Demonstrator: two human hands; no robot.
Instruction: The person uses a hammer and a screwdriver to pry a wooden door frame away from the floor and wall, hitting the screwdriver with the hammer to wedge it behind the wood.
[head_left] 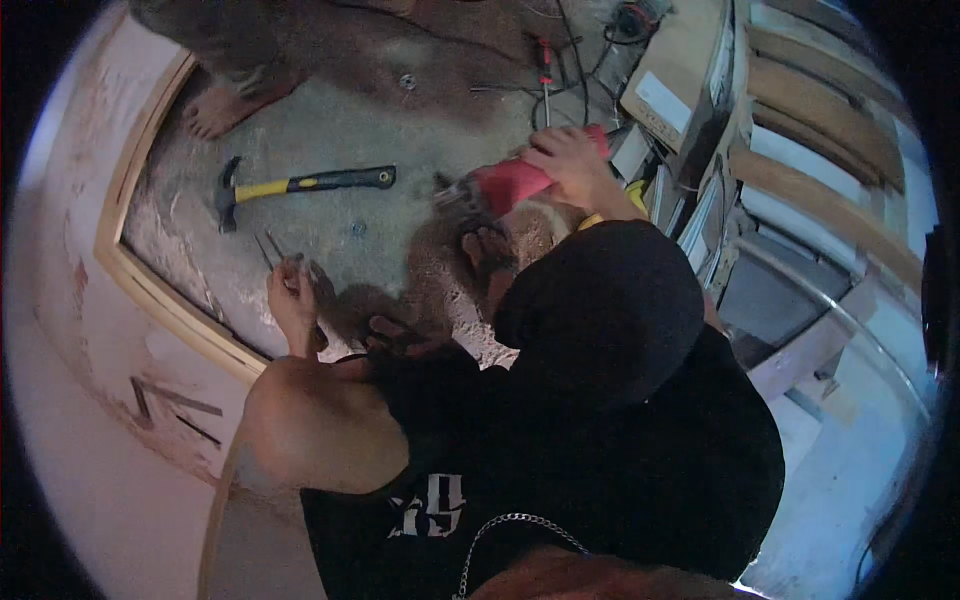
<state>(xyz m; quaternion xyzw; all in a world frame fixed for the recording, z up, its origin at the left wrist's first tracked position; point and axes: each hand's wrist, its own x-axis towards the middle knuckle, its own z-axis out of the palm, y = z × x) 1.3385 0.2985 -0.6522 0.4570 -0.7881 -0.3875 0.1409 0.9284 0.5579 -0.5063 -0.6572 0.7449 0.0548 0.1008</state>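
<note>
My right hand is wrapped around the rear body of a red angle grinder, which lies tilted with its dark metal head toward the middle of the floor. In my left hand is a thin two-pronged metal tool, its prongs pointing away from me; the fingers cover the rest. Beyond that hand a claw hammer with a black and yellow handle rests on the concrete. A small round metal ring lies farther off, and another small round piece sits between my hands.
Another person's bare foot stands at the far left. A red-handled screwdriver and dark cables lie at the far right, beside a cardboard box. A wooden strip edges the floor on the left. My bare foot is below the grinder.
</note>
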